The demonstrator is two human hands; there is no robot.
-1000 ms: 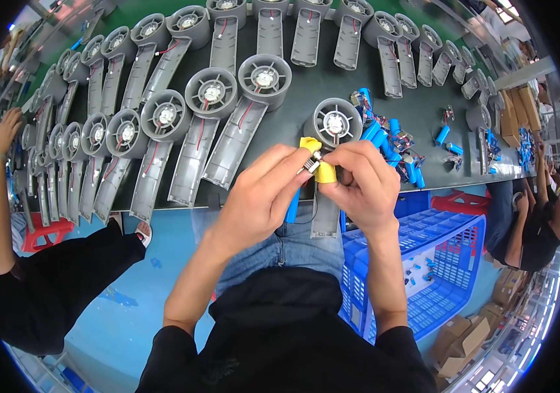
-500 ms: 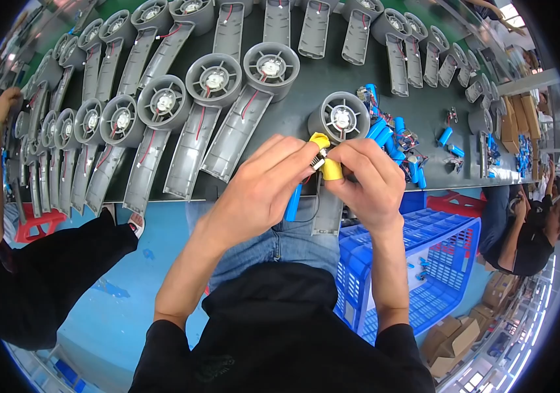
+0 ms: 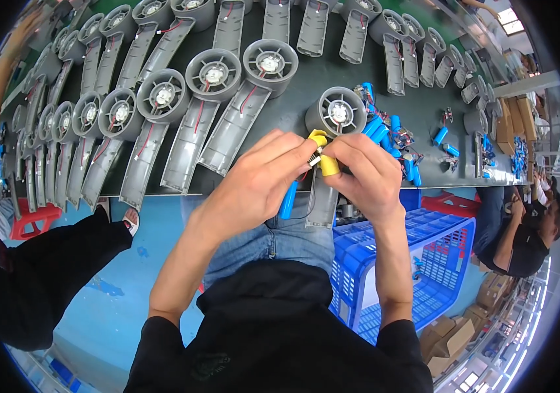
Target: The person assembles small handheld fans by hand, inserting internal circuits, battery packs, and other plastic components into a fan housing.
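Both your hands meet at the bench edge: left hand (image 3: 263, 180) fingertips and right hand (image 3: 362, 173) fingertips pinch the yellow connector (image 3: 324, 162) between them, steadying it; a blue cell (image 3: 288, 200) hangs below your left fingers.

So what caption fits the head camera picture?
Both hands pinch a small yellow part above a grey fan housing.

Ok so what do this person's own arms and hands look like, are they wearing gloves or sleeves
No gloves: the left hand and right hand are both bare, with no rings or watch visible. The forearms are uncovered too. Black sleeves end around the elbows, part of a black top, worn over blue jeans.
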